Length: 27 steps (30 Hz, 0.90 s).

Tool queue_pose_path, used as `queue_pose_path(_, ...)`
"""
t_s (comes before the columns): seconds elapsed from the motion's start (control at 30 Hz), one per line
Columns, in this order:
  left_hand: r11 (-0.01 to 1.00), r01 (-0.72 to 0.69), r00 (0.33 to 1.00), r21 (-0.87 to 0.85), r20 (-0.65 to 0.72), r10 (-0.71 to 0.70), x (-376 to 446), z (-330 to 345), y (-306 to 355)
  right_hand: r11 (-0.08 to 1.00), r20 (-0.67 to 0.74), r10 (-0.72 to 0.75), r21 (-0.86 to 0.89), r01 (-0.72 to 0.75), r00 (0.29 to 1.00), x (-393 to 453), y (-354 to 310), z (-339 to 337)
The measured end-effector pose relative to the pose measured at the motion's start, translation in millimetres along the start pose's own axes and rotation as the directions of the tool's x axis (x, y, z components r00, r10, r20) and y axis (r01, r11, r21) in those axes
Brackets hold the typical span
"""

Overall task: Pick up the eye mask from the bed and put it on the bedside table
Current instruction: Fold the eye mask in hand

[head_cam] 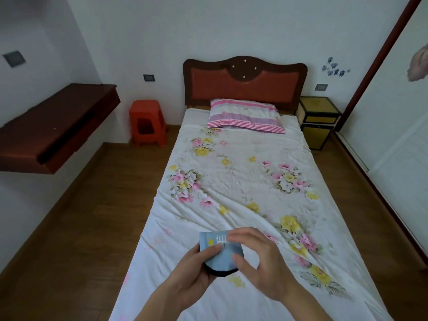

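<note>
White walls close in a small bedroom with a wood-plank floor. Filling the middle of the view, the bed runs lengthwise away from the camera, covered by a white floral sheet, with a dark red headboard against the far wall. A dark wooden shelf juts from the left wall. At the head end of the bed lies a pink-and-purple striped pillow. The bedside table, yellow with dark edges, stands just beside the bed's far right corner, and an orange plastic stool stands off the far left corner.

Over the foot end of the bed, both arms reach in from the bottom edge. The left hand comes up from below left, palm turned inward, its thumb pressed on the front of the eye mask and its fingers curled behind it. The right hand arches over from the right, fingers bent down onto the mask's upper right part, thumb near its lower edge. The mask, pale blue with a dark rim and a printed mark, is held between the two hands above the sheet, well apart from the bedside table.
</note>
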<state>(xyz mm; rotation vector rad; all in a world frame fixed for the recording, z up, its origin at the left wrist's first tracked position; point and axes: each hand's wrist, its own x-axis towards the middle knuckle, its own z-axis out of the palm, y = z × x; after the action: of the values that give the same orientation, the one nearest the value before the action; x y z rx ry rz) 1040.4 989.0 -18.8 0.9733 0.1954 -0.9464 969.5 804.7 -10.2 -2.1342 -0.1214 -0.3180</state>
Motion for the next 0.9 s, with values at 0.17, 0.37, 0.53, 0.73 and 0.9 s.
queue_pose_path(0.17, 0.999, -0.035, 0.994, 0.027, -0.102, 0.038, -3, 2, 2, 0.843, -0.004, 0.425, 0.366, -0.395, 0.905, 4, -3, 7)
queue_pose_path(0.37, 0.984, -0.104, 0.972, 0.148, -0.193, 0.132, -8, 7, 1, 0.48, 0.148, 0.68, 0.651, -0.588, 0.718, -4, -3, 22)
queue_pose_path(0.53, 0.957, -0.138, 0.959, 0.254, -0.209, 0.193, -10, 6, -6, 0.353, 0.161, 0.757, 0.716, -0.603, 0.634, -15, -2, 22)
queue_pose_path(0.73, 0.952, -0.145, 0.957, 0.27, -0.205, 0.204, -15, 10, -16, 0.304, 0.133, 0.791, 0.761, -0.573, 0.597, -30, 4, 19)
queue_pose_path(0.9, 0.948, -0.122, 0.964, 0.293, -0.194, 0.184, -19, 19, -26, 0.292, 0.17, 0.772, 0.76, -0.58, 0.612, -36, 1, 16)
